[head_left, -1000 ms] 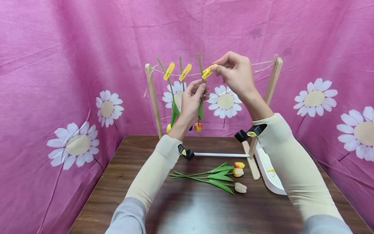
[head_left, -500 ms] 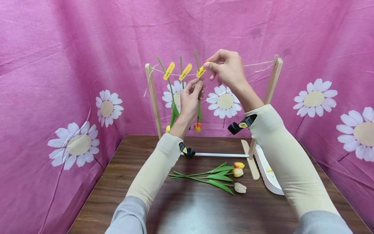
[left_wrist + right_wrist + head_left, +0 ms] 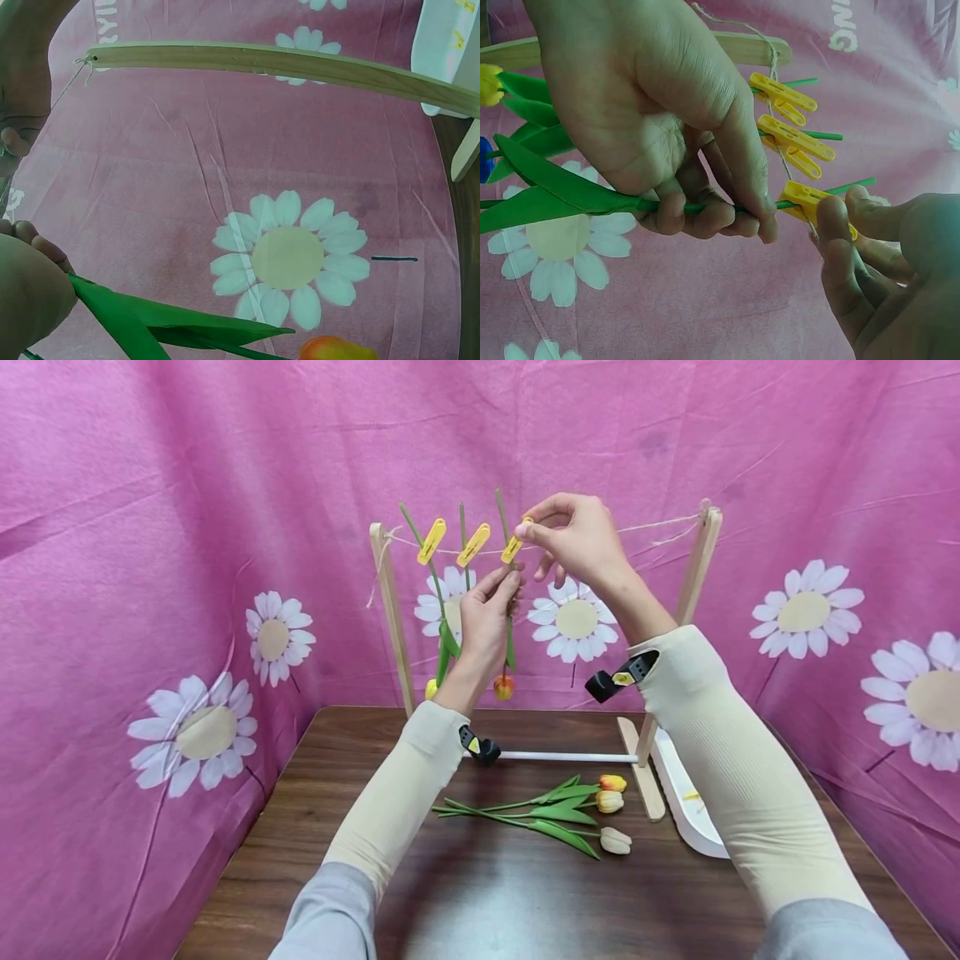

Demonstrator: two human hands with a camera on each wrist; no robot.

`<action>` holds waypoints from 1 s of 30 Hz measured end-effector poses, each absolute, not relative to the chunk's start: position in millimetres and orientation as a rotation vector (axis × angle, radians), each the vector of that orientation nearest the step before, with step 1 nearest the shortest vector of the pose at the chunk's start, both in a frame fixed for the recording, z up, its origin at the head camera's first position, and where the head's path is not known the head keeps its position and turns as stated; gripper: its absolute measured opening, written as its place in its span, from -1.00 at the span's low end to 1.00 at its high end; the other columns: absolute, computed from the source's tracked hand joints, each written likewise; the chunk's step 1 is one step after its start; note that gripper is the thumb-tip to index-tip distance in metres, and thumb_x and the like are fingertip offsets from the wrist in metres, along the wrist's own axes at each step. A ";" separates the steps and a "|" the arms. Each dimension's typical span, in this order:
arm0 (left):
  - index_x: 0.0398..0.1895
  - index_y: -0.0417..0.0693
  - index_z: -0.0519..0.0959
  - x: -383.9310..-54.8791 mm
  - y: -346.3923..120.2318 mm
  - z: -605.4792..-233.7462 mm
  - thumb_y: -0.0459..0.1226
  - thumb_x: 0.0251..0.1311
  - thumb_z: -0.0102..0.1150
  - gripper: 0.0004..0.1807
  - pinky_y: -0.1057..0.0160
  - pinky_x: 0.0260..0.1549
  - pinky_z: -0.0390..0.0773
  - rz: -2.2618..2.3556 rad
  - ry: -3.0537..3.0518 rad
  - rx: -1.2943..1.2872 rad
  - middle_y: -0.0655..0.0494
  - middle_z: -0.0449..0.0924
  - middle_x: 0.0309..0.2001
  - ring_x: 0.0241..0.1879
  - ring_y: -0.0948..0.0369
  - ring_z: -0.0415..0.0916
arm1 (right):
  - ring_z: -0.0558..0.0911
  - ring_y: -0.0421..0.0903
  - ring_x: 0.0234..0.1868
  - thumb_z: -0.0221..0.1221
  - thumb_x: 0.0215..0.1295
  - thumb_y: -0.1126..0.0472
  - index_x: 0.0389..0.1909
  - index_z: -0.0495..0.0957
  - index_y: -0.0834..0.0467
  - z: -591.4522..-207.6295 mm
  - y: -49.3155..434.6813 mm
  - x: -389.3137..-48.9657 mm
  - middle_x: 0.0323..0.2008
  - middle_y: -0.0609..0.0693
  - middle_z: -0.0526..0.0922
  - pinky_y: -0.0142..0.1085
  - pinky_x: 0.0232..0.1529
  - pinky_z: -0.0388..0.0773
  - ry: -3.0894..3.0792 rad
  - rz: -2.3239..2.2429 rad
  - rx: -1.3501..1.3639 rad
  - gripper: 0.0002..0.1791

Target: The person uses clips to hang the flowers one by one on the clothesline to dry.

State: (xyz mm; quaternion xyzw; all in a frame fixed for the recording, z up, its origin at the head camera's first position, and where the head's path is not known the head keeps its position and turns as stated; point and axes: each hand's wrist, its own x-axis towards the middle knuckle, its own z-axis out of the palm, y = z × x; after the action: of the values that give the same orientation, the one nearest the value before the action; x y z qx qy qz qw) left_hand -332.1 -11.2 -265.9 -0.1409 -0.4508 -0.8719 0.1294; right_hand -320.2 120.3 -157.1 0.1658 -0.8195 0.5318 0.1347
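Observation:
My left hand (image 3: 483, 618) pinches the green stem of an upside-down red-and-yellow tulip (image 3: 504, 687), just below the twine (image 3: 645, 525). Between the thumb and fingers of my right hand (image 3: 581, 539) is a yellow clothespin (image 3: 804, 196), its jaws around the tulip's stem at the twine. To the left, two more yellow clothespins (image 3: 431, 542) hold stems on the line. In the right wrist view their blooms show as a yellow tulip (image 3: 490, 85) and a blue tulip (image 3: 484, 159). The left wrist view catches the held tulip's leaves (image 3: 127, 322).
Wooden posts (image 3: 697, 568) carry the twine, with a white rod (image 3: 570, 757) low between them. Several tulips (image 3: 555, 814) lie on the brown table (image 3: 337, 860). A white tray (image 3: 678, 802) with yellow clothespins stands at right, partly behind my right forearm.
Both hands have shifted slightly left along the twine with the tulip and clothespin. The clothespin has turned steeper and now sits over the stem and twine.

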 end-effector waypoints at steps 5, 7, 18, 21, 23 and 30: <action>0.26 -0.49 0.58 -331.5 -12.2 -266.8 -0.44 0.52 0.17 -0.65 0.50 -0.36 0.57 -2.513 -1.358 -0.431 0.21 0.72 -0.28 -0.37 0.37 0.57 | 0.73 -0.14 -0.65 0.38 0.44 0.12 0.18 0.63 0.27 -159.5 120.7 -317.4 0.03 0.15 0.82 -0.31 -0.72 0.61 -2.381 1.560 0.517 -0.58; 0.27 -0.47 0.58 -331.2 -12.9 -267.6 -0.42 0.53 0.16 -0.65 0.49 -0.32 0.59 -2.492 -1.394 -0.439 0.24 0.72 -0.25 -0.36 0.39 0.59 | 0.74 -0.15 -0.63 0.36 0.46 0.10 0.23 0.61 0.27 -160.0 121.8 -315.7 0.12 0.19 0.78 -0.32 -0.70 0.62 -2.366 1.579 0.531 -0.55; 0.33 -0.42 0.53 -323.0 -20.4 -275.7 -0.43 0.56 0.11 -0.63 0.25 0.10 0.70 -2.331 -1.534 -0.526 -0.12 0.75 -0.01 0.00 0.15 0.69 | 0.73 -0.16 -0.65 0.32 0.49 0.14 0.18 0.61 0.20 -167.4 139.9 -305.0 -0.01 0.00 0.71 -0.39 -0.72 0.55 -2.105 1.690 0.506 -0.65; 0.39 -0.38 0.48 -315.1 -25.1 -278.3 -0.42 0.58 0.07 -0.60 0.02 0.35 0.60 -2.207 -1.612 -0.577 -0.33 0.64 0.23 0.21 0.04 0.65 | 0.70 -0.17 -0.67 0.30 0.50 0.16 0.12 0.61 0.19 -172.1 145.5 -303.3 -0.09 -0.06 0.68 -0.40 -0.72 0.55 -2.074 1.668 0.499 -0.71; 0.42 -0.36 0.46 -309.9 -28.2 -280.1 -0.40 0.59 0.08 -0.58 -0.04 0.44 0.51 -2.106 -1.671 -0.606 -0.33 0.58 0.32 0.34 -0.04 0.57 | 0.69 -0.19 -0.68 0.30 0.50 0.17 0.07 0.62 0.18 -174.7 149.6 -301.1 -0.14 -0.06 0.70 -0.40 -0.73 0.53 -2.063 1.653 0.494 -0.76; 0.41 -0.24 0.51 -288.7 -41.2 -283.9 -0.32 0.56 0.17 -0.57 0.29 0.37 0.56 -1.755 -1.849 -0.615 -0.13 0.58 0.35 0.38 -0.02 0.57 | 0.65 -0.21 -0.72 0.28 0.52 0.17 -0.11 0.63 0.10 -185.4 167.3 -292.8 -0.26 -0.09 0.74 -0.41 -0.77 0.47 -2.060 1.612 0.457 -0.92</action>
State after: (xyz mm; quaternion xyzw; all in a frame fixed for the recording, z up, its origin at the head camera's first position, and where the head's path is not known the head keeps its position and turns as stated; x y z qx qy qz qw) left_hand -288.7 -41.2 -283.9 -0.2266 -0.6814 -0.6469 0.2566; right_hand -292.8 167.3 -185.4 0.1670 -0.7530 0.5892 0.2407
